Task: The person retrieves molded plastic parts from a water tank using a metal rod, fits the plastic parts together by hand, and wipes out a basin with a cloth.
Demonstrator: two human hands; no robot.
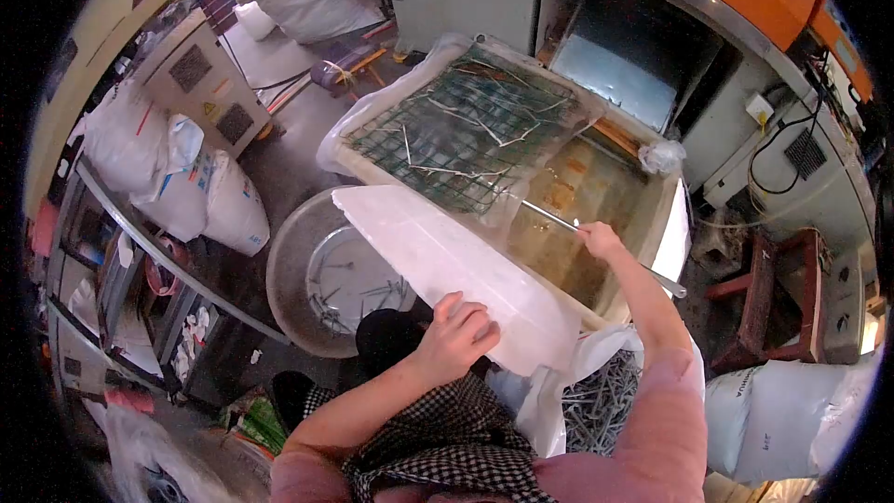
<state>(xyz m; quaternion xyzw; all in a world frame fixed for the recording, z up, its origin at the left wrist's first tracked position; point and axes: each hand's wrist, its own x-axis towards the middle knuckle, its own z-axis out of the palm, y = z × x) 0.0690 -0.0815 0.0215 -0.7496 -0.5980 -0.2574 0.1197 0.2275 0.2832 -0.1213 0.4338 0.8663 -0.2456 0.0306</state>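
My left hand (455, 339) has its fingers curled over the near edge of a long white board (466, 265), which lies slanted along the near side of a water-filled tub (599, 312). My right hand (601, 239) is closed around a thin metal rod (549, 215) above the water. The rod's far end reaches toward a green mesh (466, 121) that covers the tub's far left part under a clear plastic sheet. Pale thin strips (407, 144) lie on the mesh.
Left of the board stands a round grey basin (298, 270) with several thin pieces in it. A white bag (545, 410) of grey pieces (601, 405) sits close to my body. White sacks (233, 205), a metal rack (168, 251) and a reddish stand (759, 303) surround the area.
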